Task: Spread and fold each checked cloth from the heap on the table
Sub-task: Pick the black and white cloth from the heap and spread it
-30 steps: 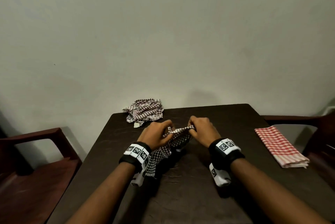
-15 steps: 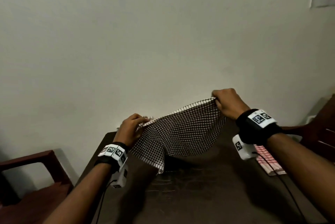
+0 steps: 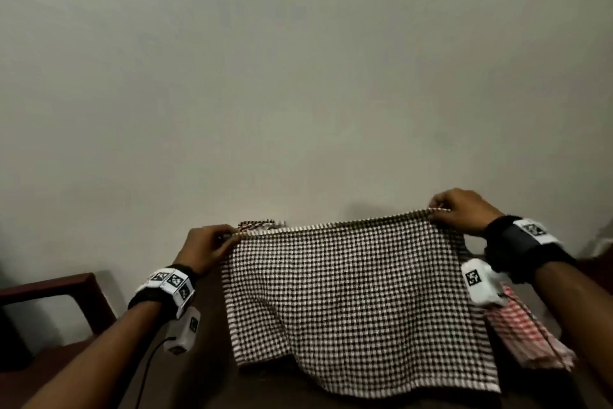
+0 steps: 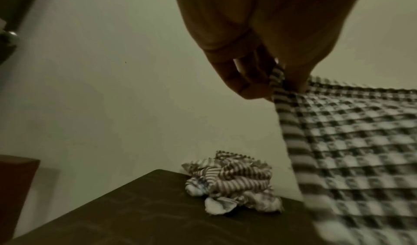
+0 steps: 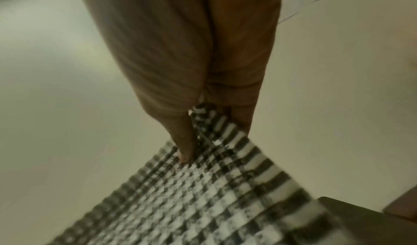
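Above the near part of the dark brown wooden table, the dark-brown-and-white checked cotton cloth is now held stretched out w/ its top edge taut and almost level, whereas half a sec ago it sagged in a deep fold between hands set closer together, and a full sec ago it was bunched small just over the tabletop. The left hand is closed in a pinch on the cloth's upper left corner, thumb against curled fingers, as confirmed in the left wrist view; the right hand pinches the upper right corner, held slightly higher. Both corners are gripped firmly, no slack seen along the edge. The lower hem hangs free, wavy, approx. at table level; whether it touches the top cannot be told. Judged from this, the spread step is nearly done for this cloth, and laying it flat for folding would follow. Further right, a red-and-white checked cloth folded into a flat rectangle lies on the table, partly hidden behind the held cloth and the right wrist, so one cloth looks finished. Further back, by the table's far edge, the crumpled heap of brown-and-white striped cloths is left to be worked. Dark red-brown chairs are set beside the table at left, and a plain pale wall closes the room behind.
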